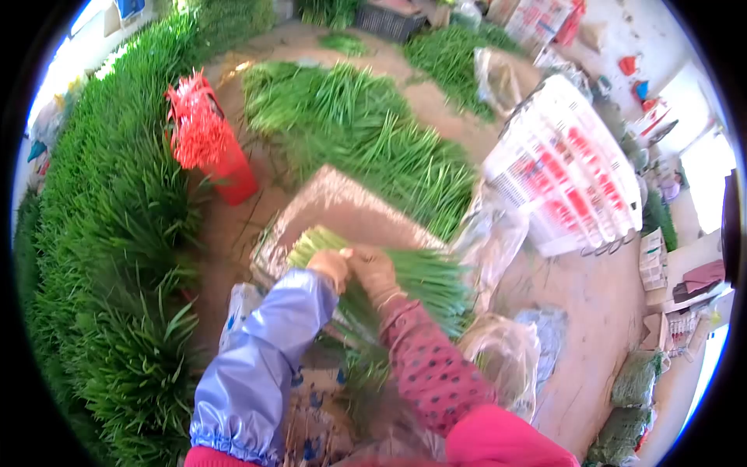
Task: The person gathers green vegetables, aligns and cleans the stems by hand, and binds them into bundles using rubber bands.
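Note:
A bunch of garlic chives (432,284) lies over a worn, flat-topped block (342,202), its pale stem ends to the left and green leaves to the right. My gloved left hand (331,268) is closed around the bunch near the pale ends. Right beside it, my gloved right hand (373,274) is closed too, with its fingers wrapped on the stems. The two hands touch at the thumbs. Whether a tie is between the fingers is hidden.
Loose green chives (350,109) are heaped beyond the block. A red container (233,175) holds red strips (198,140). Dense green stalks (117,226) are piled along the left. A white sack with red print (572,167) and clear plastic bags (506,358) are at right.

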The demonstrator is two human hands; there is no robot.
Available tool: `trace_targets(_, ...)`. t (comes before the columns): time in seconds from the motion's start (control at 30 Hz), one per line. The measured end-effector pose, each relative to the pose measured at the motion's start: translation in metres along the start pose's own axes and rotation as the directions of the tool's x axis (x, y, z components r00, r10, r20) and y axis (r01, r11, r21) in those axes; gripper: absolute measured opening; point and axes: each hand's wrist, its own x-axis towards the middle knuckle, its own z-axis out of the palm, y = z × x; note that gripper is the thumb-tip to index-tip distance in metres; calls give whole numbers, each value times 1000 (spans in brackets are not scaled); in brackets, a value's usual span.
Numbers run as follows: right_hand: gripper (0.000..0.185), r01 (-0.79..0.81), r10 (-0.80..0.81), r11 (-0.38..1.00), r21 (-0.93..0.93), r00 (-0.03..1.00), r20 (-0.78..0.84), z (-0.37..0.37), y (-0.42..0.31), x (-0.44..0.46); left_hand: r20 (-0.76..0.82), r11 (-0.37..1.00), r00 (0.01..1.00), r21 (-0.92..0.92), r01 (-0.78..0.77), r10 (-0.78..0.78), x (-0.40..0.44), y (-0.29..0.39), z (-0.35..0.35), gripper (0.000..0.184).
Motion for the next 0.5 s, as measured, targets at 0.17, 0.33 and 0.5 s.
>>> trace_targets(0.17,13,-129,129,990,57,992,-8,1,2,8,-239,998,970,-36,-53,43,-23,7,11,28)
trace_targets(0.33,18,348,-369,767,-539,927,73,-13,24,22,-454,879,757,322,-351,469,-59,29,2,42)
trace_targets(0.5,12,42,-64,994,-100,972,-228,3,-15,-11,-533,523,609,-324,-788,588,-17,-16,5,83)
